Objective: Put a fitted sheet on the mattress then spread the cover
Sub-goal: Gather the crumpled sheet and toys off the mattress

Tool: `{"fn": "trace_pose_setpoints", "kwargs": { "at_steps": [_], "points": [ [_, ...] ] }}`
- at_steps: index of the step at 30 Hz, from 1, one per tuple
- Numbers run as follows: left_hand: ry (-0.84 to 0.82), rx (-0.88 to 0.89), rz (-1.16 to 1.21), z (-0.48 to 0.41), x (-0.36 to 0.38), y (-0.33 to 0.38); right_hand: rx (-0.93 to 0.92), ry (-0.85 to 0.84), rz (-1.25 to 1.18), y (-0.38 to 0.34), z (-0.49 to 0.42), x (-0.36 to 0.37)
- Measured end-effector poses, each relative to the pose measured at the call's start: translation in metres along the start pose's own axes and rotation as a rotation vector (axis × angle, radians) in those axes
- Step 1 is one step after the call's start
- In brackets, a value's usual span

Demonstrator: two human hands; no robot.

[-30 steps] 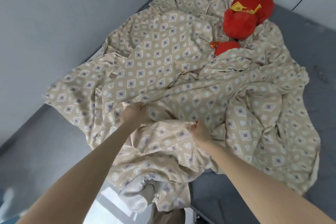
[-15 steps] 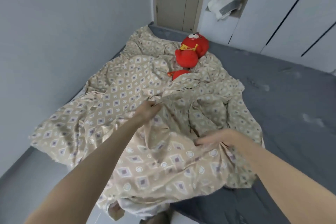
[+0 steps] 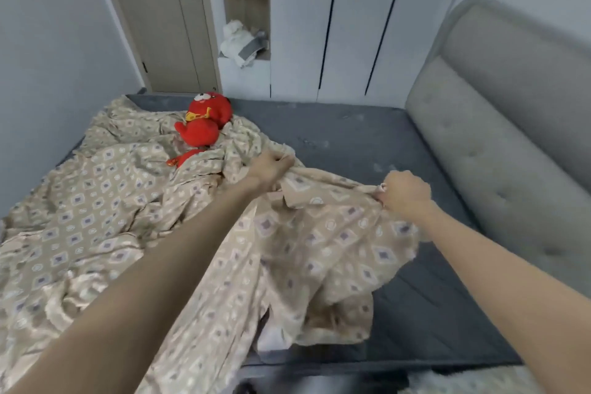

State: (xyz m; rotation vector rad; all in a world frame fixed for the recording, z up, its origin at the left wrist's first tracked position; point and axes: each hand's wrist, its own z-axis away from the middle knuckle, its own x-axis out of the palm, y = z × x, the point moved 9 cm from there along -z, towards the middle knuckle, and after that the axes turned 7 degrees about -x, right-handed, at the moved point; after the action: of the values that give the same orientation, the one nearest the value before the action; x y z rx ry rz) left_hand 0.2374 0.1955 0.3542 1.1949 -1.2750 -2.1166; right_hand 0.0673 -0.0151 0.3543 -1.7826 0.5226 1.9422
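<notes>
L hand (image 3: 271, 169) & R hand (image 3: 406, 193): fingers closed on cover (image 3: 128, 201) edge. Grey sheet (image 3: 367, 141) appears fitted. Cover bunched at bed (image 3: 415, 361) wall edge; spreading approx. half done.

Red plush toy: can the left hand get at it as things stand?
Probably not yet: the left hand grips the beige patterned cover. Freed, its path to the red plush toy looks open.

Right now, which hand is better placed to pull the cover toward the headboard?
Probably right: the right hand grips the cover nearest the grey headboard; the left hand grips it farther away.
</notes>
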Motion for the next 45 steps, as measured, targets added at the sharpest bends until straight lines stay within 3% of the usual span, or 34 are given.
{"fn": "trace_pose_setpoints", "kwargs": {
  "at_steps": [4, 7, 11, 15, 18, 22, 25, 31, 36, 41, 43, 45],
  "points": [
    [-0.112, 0.098, 0.011, -0.009, 0.078, 0.077, 0.225, 0.216, 0.082, 0.109, 0.027, -0.044],
    [-0.178, 0.108, -0.074, -0.020, 0.127, 0.102, 0.338, 0.276, -0.071, 0.167, 0.038, -0.050],
    [-0.183, 0.103, -0.279, -0.047, 0.167, 0.091, 0.360, 0.283, -0.353, 0.210, 0.041, -0.028],
    [-0.143, 0.069, -0.290, -0.080, 0.178, 0.064, 0.399, 0.365, -0.481, 0.233, 0.030, 0.002],
    [-0.248, 0.033, -0.304, -0.087, 0.201, 0.048, 0.465, 0.415, -0.831, 0.245, 0.019, 0.035],
    [-0.505, -0.042, -0.304, -0.083, 0.261, 0.016, 0.654, 0.102, -0.899, 0.263, 0.021, 0.124],
    [-0.541, -0.096, -0.375, -0.085, 0.308, -0.015, 0.706, -0.168, -0.925, 0.280, 0.026, 0.206],
    [-0.586, -0.275, -0.428, -0.080, 0.383, -0.072, 0.623, -0.467, -0.827, 0.311, 0.043, 0.311],
    [-0.555, -0.365, -0.386, -0.084, 0.458, -0.101, 0.786, -0.580, -0.783, 0.362, 0.061, 0.397],
    [-0.581, -0.306, -0.568, -0.086, 0.512, -0.140, 0.565, -0.647, -0.744, 0.366, 0.052, 0.464],
    [-0.595, -0.293, -0.626, -0.086, 0.522, -0.153, 0.511, -0.642, -0.850, 0.355, 0.048, 0.481],
    [-0.590, -0.288, -0.653, -0.089, 0.527, -0.162, 0.653, -0.609, -1.147, 0.342, 0.045, 0.497]
  ]
}}
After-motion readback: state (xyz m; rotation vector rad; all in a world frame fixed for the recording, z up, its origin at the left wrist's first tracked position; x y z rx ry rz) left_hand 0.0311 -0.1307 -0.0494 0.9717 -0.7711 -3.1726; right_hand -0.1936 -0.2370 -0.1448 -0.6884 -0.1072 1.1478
